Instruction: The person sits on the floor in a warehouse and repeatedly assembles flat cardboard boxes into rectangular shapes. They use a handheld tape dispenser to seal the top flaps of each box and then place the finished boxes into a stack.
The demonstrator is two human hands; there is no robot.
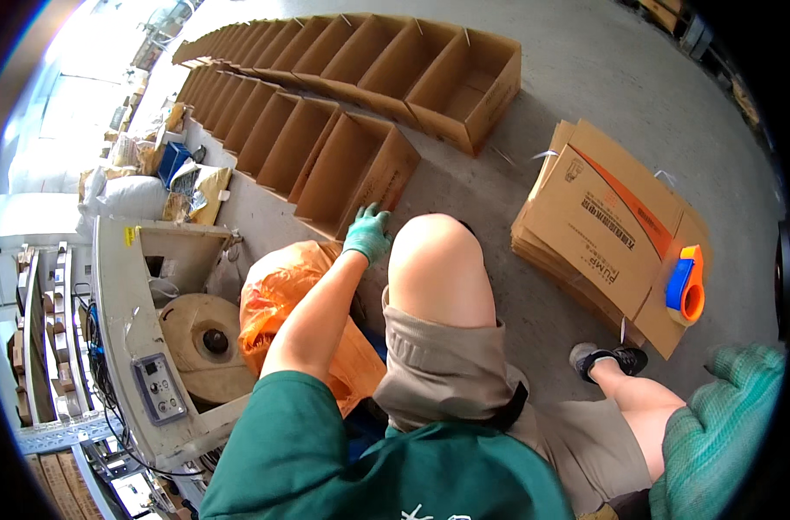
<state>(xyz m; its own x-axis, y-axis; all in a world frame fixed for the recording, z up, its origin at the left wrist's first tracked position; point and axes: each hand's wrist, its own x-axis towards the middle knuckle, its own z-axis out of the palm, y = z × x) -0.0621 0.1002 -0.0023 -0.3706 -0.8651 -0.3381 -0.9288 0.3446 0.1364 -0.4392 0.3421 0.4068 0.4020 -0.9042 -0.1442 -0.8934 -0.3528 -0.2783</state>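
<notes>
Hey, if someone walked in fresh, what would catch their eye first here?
First, two long rows of open cardboard boxes across the top left and centre. Then the flattened boxes stacked at right, with an orange and blue tape dispenser on top. Near the middle, the green-gloved left hand is at the nearest open box's edge.

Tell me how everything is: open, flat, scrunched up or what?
Boxes in rows: open on top
Nearest box: open, left hand touching it
Flat cartons: folded, stacked
Tape dispenser: resting on the cartons
Orange bag: crumpled
Cream machine: can't tell if it's on
</notes>
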